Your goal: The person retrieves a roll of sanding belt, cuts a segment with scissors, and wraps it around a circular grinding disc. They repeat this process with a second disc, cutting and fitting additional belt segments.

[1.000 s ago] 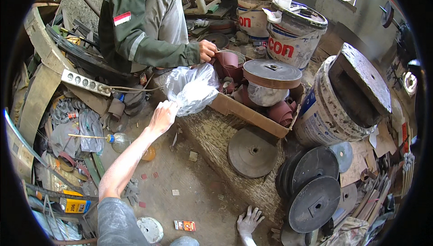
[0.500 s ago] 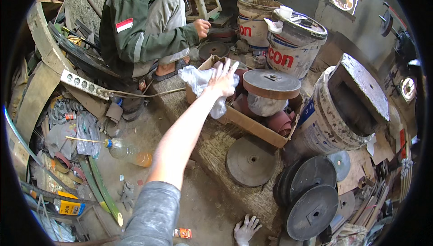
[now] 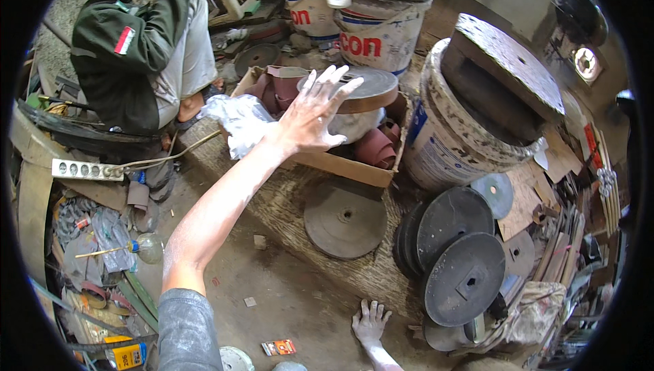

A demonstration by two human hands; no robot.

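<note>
My left hand (image 3: 315,114), dusted with white powder, reaches over a cardboard box (image 3: 347,170) with its fingers spread. It holds nothing that I can see. Just beyond the fingers, a thick round disc (image 3: 364,85) with a brown rim lies on top of the box's contents; I cannot tell whether the fingertips touch it. A crumpled clear plastic bag (image 3: 238,122) sits at the box's left side, beside my wrist. Rolled reddish-brown sandpaper (image 3: 377,148) shows inside. Low in the view, my right hand (image 3: 370,321) rests palm down with fingers apart, near stacked black discs (image 3: 465,279).
A flat grey disc (image 3: 345,219) lies in front of the box. White buckets (image 3: 385,24) stand behind, and another bucket (image 3: 436,146) at right bears a heavy block (image 3: 507,65). A person (image 3: 136,58) crouches at far left, near a power strip (image 3: 87,169).
My left hand has left the plastic bag and moved right, towards the thick disc. The view has shifted. The crouching person's arm is raised now. My right hand stays down flat.
</note>
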